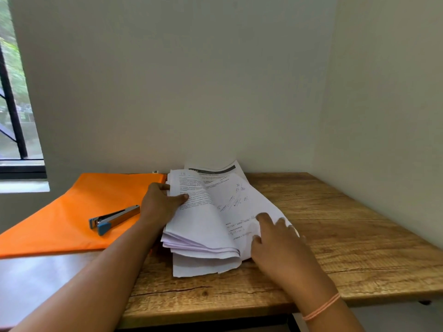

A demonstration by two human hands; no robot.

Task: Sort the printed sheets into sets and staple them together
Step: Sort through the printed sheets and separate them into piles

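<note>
A thick, untidy stack of printed sheets (203, 233) lies in the middle of the wooden table (347, 236), its upper pages folded over to the left. My left hand (160, 204) grips the left edge of those turned pages, thumb pressed on the printed text. My right hand (275, 240) rests with relaxed, spread fingers on the exposed lower sheet, which carries handwriting. A blue and silver stapler (112, 219) lies on its side to the left, apart from both hands.
An orange folder (72, 212) lies flat under the stapler and covers the table's left part. The table stands in a corner, with walls behind and to the right. A window (14, 116) is at far left.
</note>
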